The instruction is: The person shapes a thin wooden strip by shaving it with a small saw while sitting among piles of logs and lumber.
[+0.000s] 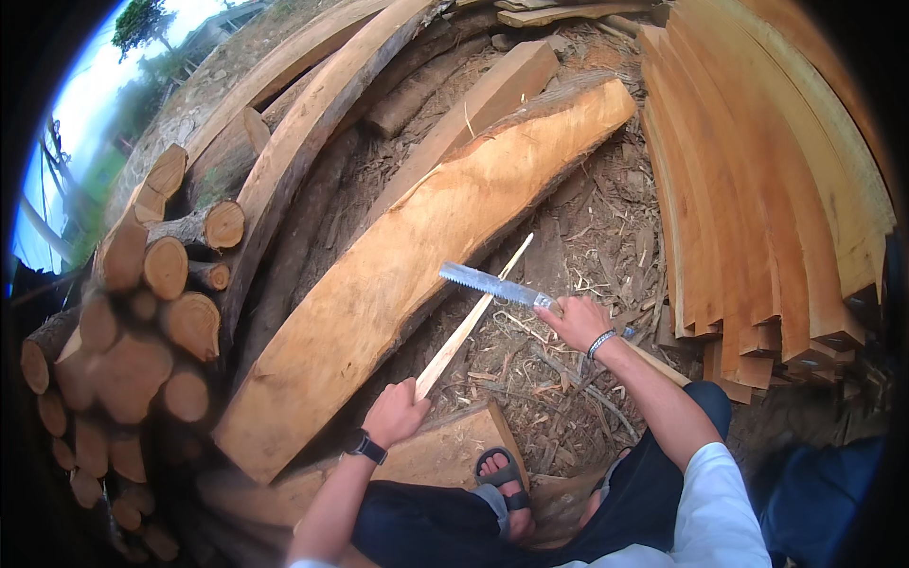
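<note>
My left hand (397, 414) is closed round the thick end of a pale split stick (461, 343), which tapers to a point away from me. In my right hand (578, 323) is a hand saw (493, 285), gripped by its handle. The saw's silvery blade points left, its toothed edge toward me, and crosses the stick near its thin end; whether they touch I cannot tell. Beyond them a long, thick slab of sawn wood (426, 232) lies slantwise on the ground, bark along its near edge. My right hand covers most of the saw's handle.
Cut logs (194, 325) are piled at the left. Long planks (748, 189) stand stacked at the right. A squared beam (488, 99) lies behind the slab. A wood block (454, 440) rests by my sandalled foot (505, 478). Bark and chips (606, 227) litter the ground.
</note>
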`<action>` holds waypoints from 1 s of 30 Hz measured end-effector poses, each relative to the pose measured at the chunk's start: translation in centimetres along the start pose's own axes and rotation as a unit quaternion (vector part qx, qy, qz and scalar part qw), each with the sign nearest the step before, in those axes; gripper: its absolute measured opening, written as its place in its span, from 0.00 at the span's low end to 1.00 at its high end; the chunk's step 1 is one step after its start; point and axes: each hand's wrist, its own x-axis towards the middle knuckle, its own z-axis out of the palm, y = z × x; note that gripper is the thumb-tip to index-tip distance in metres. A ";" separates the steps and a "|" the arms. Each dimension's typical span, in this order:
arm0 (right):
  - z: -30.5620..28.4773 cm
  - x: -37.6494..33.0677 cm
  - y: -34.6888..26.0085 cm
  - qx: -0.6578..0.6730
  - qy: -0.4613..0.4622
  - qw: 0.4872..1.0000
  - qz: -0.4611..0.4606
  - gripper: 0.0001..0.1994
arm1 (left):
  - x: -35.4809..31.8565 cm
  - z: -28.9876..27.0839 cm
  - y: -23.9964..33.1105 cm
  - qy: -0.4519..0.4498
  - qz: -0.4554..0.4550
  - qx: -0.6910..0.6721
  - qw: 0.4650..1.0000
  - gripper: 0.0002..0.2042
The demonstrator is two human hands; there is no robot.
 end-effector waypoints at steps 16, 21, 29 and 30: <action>1.8 -1.3 -1.7 0.012 -0.023 0.999 -0.019 0.33 | 0.0 0.2 -0.9 -0.004 -0.004 0.009 1.000 0.16; 1.1 0.1 0.0 0.006 -0.004 1.000 0.001 0.33 | 0.1 0.3 -0.8 -0.005 -0.009 0.005 1.000 0.17; -1.0 1.5 2.6 0.059 0.033 0.995 0.074 0.32 | -0.2 -0.1 -0.5 0.006 -0.014 0.000 1.000 0.16; 0.5 0.8 2.1 0.046 0.056 0.997 0.021 0.32 | -0.2 -0.4 -0.4 0.007 -0.020 -0.009 1.000 0.16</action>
